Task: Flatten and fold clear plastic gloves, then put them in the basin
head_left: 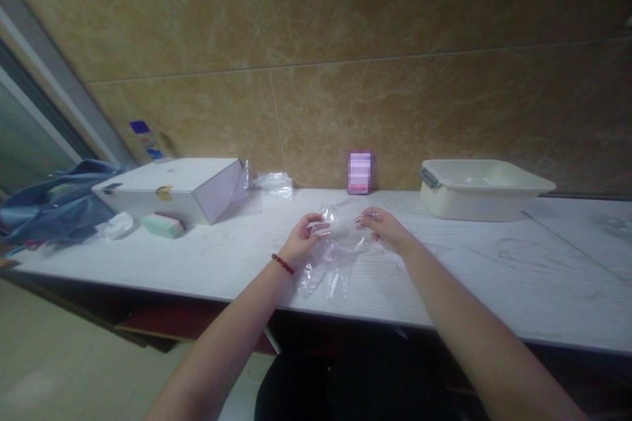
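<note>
A clear plastic bag point(332, 256) is stretched between my two hands over the middle of the white table, its lower part hanging toward the front edge. My left hand point(307, 237), with a dark red bead bracelet at the wrist, grips the bag's left side between bent fingers and thumb. On the other side, my right hand point(382, 227) pinches the bag's upper right part. Anything inside the bag is too faint to make out.
Behind my hands a phone point(359, 173) leans against the tiled wall. A cream basin point(474, 205) stands right. Left are a white box point(172, 187), more clear plastic point(274, 184), a pale green sponge point(164, 225), crumpled white tissue point(118, 226), a bottle point(147, 141) and blue cloth point(54, 210).
</note>
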Available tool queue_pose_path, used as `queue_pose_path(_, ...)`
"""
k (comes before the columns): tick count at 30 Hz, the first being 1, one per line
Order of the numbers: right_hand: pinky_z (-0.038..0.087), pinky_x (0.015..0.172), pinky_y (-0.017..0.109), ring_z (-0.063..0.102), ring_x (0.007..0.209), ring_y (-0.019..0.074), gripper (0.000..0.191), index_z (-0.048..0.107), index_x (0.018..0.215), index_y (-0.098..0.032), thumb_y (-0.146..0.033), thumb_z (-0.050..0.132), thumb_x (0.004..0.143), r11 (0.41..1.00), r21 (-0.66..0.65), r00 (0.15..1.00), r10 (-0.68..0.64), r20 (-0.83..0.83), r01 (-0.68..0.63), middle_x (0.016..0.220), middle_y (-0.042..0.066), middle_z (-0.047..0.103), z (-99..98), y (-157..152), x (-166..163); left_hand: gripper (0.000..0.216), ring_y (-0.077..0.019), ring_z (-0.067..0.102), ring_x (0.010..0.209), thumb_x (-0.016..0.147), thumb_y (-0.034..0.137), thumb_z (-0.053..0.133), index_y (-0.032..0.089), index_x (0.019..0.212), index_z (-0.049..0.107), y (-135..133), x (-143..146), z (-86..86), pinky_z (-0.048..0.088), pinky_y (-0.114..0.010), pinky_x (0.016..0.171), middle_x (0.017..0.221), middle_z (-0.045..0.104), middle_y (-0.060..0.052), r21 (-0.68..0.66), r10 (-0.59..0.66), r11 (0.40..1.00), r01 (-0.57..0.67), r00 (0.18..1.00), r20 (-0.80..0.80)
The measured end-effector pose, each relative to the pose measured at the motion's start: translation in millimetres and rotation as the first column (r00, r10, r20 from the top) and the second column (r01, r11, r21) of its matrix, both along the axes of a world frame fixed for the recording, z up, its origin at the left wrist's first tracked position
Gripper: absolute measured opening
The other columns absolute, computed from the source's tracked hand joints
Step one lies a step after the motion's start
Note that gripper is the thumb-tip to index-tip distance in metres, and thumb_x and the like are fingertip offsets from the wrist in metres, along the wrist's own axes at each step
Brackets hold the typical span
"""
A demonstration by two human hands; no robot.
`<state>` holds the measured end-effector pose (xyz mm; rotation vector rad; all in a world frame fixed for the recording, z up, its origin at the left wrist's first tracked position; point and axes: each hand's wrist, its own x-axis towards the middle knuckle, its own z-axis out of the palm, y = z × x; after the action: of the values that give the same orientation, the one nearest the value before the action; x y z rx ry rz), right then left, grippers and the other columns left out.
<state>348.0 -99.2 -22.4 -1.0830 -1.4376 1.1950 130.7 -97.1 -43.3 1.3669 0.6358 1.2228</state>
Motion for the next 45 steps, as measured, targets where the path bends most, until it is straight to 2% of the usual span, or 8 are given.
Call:
queue_pose_path(7,0.045,0.049,0.022,0.052,0.093,0.0186,0.023,0.047,0.081,-0.022,-0.035,0.056,0.066,0.996,-0.065,0.968,0.045,-0.248,-0.063,0.105,0.003,0.053,0.6,0.7,3.4,0.029,-0.0099,0.053,0.070,0.059,0.006,0.049,0.018,0.085,0.052,8.7,-3.0,-5.3,0.040,-0.020,0.059,0.078,0.055,0.000,-0.011,0.135,0.991,-0.136,0.989,-0.061)
queue_pose_path(12,0.045,0.073,0.036,0.050,0.095,0.0161,0.017,0.049,0.078,-0.021,-0.033,0.056,0.068,0.986,-0.048,0.919,0.130,-0.373,-0.159,0.099,0.002,0.055,-4.3,0.6,-1.3,0.009,-0.0134,0.050,0.077,0.070,0.021,0.047,0.016,0.073,0.054,4.8,-3.4,-0.8,0.038,-0.024,0.067,0.077,0.054,-0.003,0.189,0.313,0.942,-0.278,0.929,-0.195)
queue_pose_path(17,0.042,0.077,0.040,0.051,0.095,0.0161,0.018,0.047,0.079,-0.022,-0.033,0.056,0.068,0.982,-0.053,0.905,0.144,-0.400,-0.180,0.090,0.000,0.058,-2.5,-5.2,-6.8,0.047,-0.0206,0.043,0.094,0.052,0.025,0.068,0.020,0.094,0.049,-2.5,4.0,8.1,0.037,-0.027,0.069,0.100,0.048,-0.006,0.407,0.532,0.810,-0.422,0.821,-0.208)
queue_pose_path(21,0.042,0.076,0.039,0.049,0.098,0.0171,0.018,0.047,0.078,-0.022,-0.034,0.056,0.068,0.982,-0.068,0.908,0.136,-0.396,-0.177,0.090,0.000,0.057,-2.0,-8.3,-10.2,0.055,-0.0235,0.036,0.103,0.049,0.026,0.070,0.022,0.099,0.049,-0.3,13.4,14.1,0.036,-0.029,0.075,0.111,0.042,-0.008,0.441,0.458,0.835,-0.329,0.860,-0.225)
queue_pose_path(27,0.041,0.076,0.039,0.053,0.090,0.0162,0.020,0.046,0.078,-0.022,-0.035,0.057,0.067,0.985,-0.043,0.864,0.126,-0.488,-0.168,0.078,-0.002,0.056,-7.2,-3.9,-11.4,0.013,-0.0169,0.048,0.079,0.066,0.027,0.058,0.020,0.077,0.056,13.2,17.2,19.3,0.035,-0.029,0.076,0.078,0.055,-0.003,0.400,0.478,0.845,-0.355,0.837,-0.268)
queue_pose_path(35,0.041,0.071,0.032,0.054,0.079,0.0119,0.018,0.046,0.075,-0.022,-0.035,0.055,0.067,0.999,-0.026,0.868,0.029,-0.495,-0.048,0.071,-0.004,0.053,-5.2,1.8,-4.7,0.015,-0.0120,0.052,0.078,0.069,0.030,0.053,0.018,0.075,0.045,22.5,8.4,22.9,0.043,-0.022,0.061,0.079,0.052,-0.001,0.123,0.462,0.878,-0.462,0.886,0.029)
queue_pose_path(40,0.040,0.066,0.026,0.054,0.077,0.0108,0.022,0.046,0.076,-0.021,-0.040,0.052,0.067,0.991,0.060,0.953,-0.096,-0.289,0.118,0.074,-0.003,0.055,-2.5,5.9,-4.4,0.020,-0.0130,0.055,0.073,0.067,0.033,0.054,0.018,0.075,0.044,21.9,-2.9,34.6,0.035,-0.013,0.041,0.074,0.049,0.000,0.081,0.496,0.868,-0.490,0.865,-0.079)
queue_pose_path(45,0.040,0.046,0.019,0.054,0.067,0.0121,0.026,0.049,0.080,-0.018,-0.040,0.051,0.068,0.944,0.220,0.966,-0.257,0.014,0.247,0.072,0.001,0.057,25.4,8.2,-0.6,0.023,-0.0165,0.056,0.081,0.069,0.035,0.052,0.021,0.082,0.039,9.7,-3.8,60.7,0.040,-0.015,0.042,0.090,0.048,-0.002,-0.071,0.323,0.944,-0.322,0.946,0.004)
